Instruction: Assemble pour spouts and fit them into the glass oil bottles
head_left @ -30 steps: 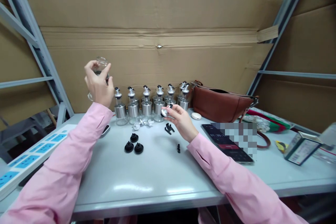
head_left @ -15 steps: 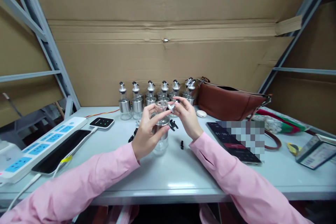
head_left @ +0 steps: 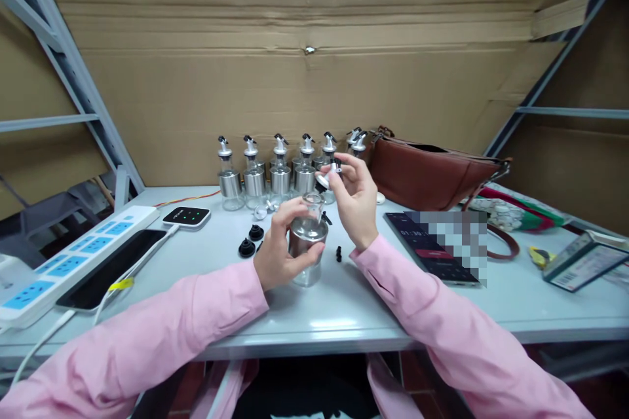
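Head view, left hand (head_left: 278,255) gripping bottle (head_left: 306,242)

Probably a small packing or assembly workshop: a grey bench (head_left: 314,321) walled in by cardboard sheets (head_left: 295,78) on metal racking (head_left: 73,78), dispenser bottles (head_left: 280,170) rowed along its far edge.

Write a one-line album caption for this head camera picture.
Left hand grips a steel-sleeved glass bottle on the table; right hand holds a spout cap above.

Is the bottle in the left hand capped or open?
Open. The bottle has a bare glass neck; the right hand holds the cap above it.
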Tool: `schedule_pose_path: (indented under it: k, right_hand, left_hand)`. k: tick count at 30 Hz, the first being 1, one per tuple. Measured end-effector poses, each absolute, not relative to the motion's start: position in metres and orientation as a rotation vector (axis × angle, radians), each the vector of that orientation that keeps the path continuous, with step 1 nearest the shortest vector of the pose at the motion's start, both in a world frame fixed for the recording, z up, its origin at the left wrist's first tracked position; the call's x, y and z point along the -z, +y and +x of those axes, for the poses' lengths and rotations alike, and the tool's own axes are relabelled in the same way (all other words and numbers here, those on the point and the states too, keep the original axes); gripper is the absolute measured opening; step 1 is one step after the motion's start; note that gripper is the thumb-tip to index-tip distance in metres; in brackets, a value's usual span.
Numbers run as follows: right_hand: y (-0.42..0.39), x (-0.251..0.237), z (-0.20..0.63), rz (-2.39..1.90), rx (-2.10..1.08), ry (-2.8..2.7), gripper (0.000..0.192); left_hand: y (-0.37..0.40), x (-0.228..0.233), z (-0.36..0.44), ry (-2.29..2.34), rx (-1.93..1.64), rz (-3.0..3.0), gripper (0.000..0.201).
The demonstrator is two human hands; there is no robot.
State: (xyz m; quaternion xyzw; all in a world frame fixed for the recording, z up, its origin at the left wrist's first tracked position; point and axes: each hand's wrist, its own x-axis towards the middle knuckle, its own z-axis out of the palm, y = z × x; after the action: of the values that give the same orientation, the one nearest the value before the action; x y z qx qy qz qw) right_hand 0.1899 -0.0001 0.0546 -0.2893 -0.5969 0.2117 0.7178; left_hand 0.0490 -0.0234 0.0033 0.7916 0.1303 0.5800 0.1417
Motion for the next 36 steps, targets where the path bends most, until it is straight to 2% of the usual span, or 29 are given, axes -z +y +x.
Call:
schedule_pose_path:
  k: [7,10,14,21,36]
  right_hand:
    - [-0.018,-0.068,0.183,-0.514,-0.309,-1.417,0.036]
    - [-0.023,-0.069,0.181,-0.490,-0.299,-1.517,0.031]
    - [-0.025,-0.069,0.183,-0.460,-0.311,-1.609,0.023]
    - [-0.025,-0.068,0.186,-0.538,-0.179,-1.654,0.030]
    - [-0.022,-0.053,0.179,-0.481,-0.414,-1.570,0.029]
  left_hand:
    - [-0.024,-0.015,0.046,0.495,-1.530,2.285,0.092]
    - [-0.024,-0.019,0.043,0.515,-1.492,2.295,0.099]
    - [-0.024,-0.022,0.042,0.526,-1.514,2.329,0.098]
    - [-0.025,-0.027,0.043,0.459,-1.511,2.390,0.091]
    - [-0.023,-0.021,0.043,0.470,-1.527,2.394,0.087]
